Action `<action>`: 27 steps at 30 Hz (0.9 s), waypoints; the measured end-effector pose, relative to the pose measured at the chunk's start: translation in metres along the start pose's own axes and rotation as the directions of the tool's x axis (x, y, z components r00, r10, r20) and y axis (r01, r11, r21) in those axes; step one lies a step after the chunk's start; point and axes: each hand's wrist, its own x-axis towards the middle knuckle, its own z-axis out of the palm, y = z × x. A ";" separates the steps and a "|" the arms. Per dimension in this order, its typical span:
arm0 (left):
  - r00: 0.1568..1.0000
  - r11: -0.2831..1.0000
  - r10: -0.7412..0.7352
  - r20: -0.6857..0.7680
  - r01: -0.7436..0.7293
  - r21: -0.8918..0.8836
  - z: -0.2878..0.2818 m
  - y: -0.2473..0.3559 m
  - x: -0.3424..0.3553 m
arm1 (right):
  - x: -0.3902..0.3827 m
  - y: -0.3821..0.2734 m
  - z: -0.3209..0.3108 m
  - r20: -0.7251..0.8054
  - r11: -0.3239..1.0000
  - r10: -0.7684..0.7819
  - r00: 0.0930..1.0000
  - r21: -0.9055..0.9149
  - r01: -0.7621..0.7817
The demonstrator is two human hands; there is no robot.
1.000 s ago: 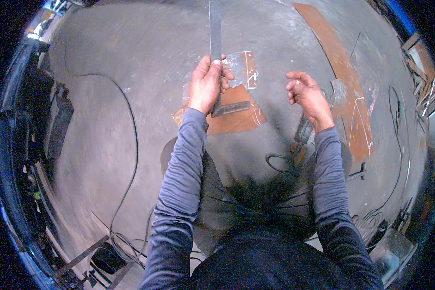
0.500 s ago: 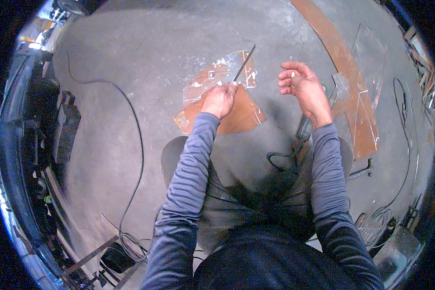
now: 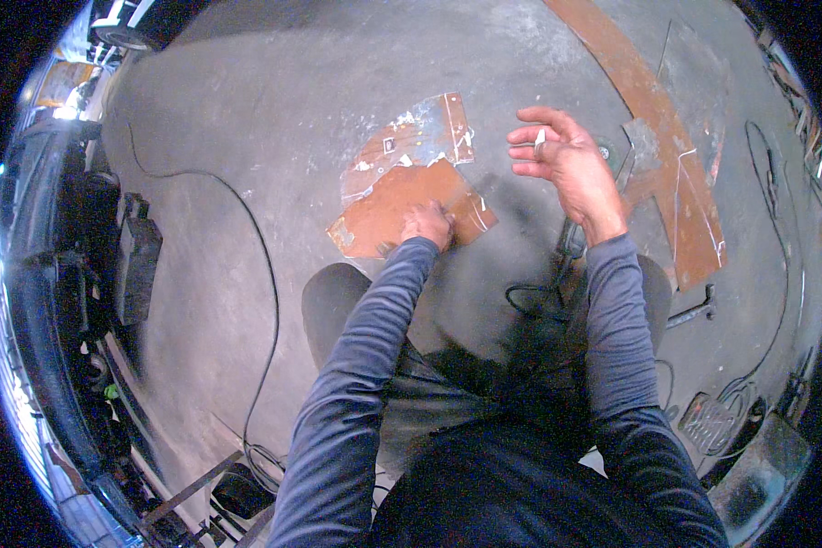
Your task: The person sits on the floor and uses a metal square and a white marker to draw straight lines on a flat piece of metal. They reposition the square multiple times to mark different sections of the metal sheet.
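A rust-brown cut metal plate (image 3: 374, 224) lies on the floor before my knees, overlapping a paint-flecked metal piece (image 3: 416, 128) with white marks. My left hand (image 3: 429, 224) is low over the brown plate, blurred, its fingers curled and largely hidden; whatever it grips cannot be made out. My right hand (image 3: 566, 164), raised to the right of the plates, has a small white piece (image 3: 540, 143) between its loosely bent fingers. Partly under that hand lies a power tool (image 3: 571, 239) with a disc and a looped cord.
A long rusty strip (image 3: 699, 237) runs along the right, near a hammer-like tool (image 3: 708, 306). A cable (image 3: 265, 256) snakes down the left, beside a dark block (image 3: 137, 274). Coiled cords (image 3: 721, 425) lie at lower right; metal scraps (image 3: 785, 91) line the far right.
My left hand has dropped down toward me onto the brown plate, and the flat metal bar it held is out of sight. My right hand has moved slightly up and left.
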 end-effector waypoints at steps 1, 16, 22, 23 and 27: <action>0.999 0.999 0.025 0.025 -0.026 0.032 0.005 0.003 -0.001 | 0.000 0.000 -0.001 0.009 1.000 0.008 1.000 -0.015 -0.008; 0.844 0.993 0.111 0.525 -0.121 -0.015 0.068 -0.003 -0.011 | 0.003 -0.008 0.009 -0.014 0.985 0.026 1.000 -0.171 -0.028; 0.824 0.998 0.036 0.566 0.001 -0.065 0.056 0.012 -0.028 | 0.013 0.009 0.008 -0.052 0.984 0.052 0.997 -0.168 -0.060; 0.870 0.980 -0.111 0.480 0.176 -0.093 0.050 0.017 -0.027 | 0.023 0.028 0.003 -0.063 0.980 0.090 0.994 -0.172 -0.099; 0.975 0.974 -0.211 0.076 0.216 -0.071 0.040 0.007 -0.027 | 0.064 0.142 -0.010 -0.150 0.513 0.165 0.975 -0.831 -0.215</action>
